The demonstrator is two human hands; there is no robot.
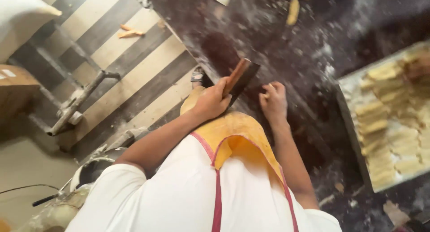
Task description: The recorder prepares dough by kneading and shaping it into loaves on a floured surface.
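Left hand (210, 102) grips scraper (242, 77); right hand (274, 102) on table (286, 48).

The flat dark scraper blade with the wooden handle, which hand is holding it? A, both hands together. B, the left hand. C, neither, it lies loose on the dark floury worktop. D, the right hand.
B: the left hand is closed round the wooden handle of the flat dark scraper blade, while the right hand rests apart from it on the dark floury worktop.
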